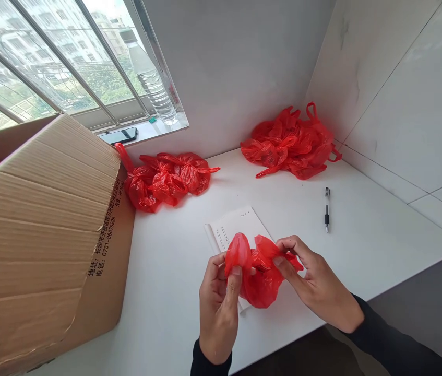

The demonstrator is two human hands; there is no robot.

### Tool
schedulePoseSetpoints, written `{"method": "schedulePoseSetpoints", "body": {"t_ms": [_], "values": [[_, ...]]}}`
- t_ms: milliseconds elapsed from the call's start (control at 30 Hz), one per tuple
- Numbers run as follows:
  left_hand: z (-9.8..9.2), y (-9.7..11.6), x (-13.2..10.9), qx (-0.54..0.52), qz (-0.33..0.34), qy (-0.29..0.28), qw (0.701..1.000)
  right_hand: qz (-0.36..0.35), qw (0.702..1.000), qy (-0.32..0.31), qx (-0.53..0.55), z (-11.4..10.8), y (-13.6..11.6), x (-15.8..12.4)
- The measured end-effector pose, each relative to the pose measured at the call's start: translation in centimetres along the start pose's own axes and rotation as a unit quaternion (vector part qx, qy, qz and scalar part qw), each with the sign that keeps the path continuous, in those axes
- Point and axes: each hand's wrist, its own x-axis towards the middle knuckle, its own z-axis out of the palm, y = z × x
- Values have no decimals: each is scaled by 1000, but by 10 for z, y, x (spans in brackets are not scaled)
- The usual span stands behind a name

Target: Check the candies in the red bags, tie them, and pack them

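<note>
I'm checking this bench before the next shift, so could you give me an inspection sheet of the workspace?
Surface: white table, set into a wall corner.
Job's things: red bag, crumpled, held above a sheet of paper.
Clutter: pen; box-side pile of red bags next to the cardboard box; corner pile of red bags.
Hands: left hand and right hand both pinch the red bag.
Cables: nothing seen.
Surroundings: window; water bottle and phone on the sill; tiled wall.
</note>
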Motion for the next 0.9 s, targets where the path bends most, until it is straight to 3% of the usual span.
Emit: {"method": "schedulePoseSetpoints", "body": {"t_ms": [133, 433, 600, 767, 900], "values": [[4, 2, 3, -40, -38, -44, 998, -24, 1000, 0, -7, 3, 0, -2], [19, 5, -6, 48, -27, -54, 997, -89, 995, 27, -43, 8, 3, -2], [19, 4, -5, 98, -28, -47, 994, -145, 988, 6, -56, 8, 2, -2], [16, 9, -10, 167, -9, -38, 985, -141, 988, 16, -56, 7, 3, -2], [19, 15, -10, 153, 2, -77, 985, -147, 987, -27, -64, 9, 2, 0]]}}
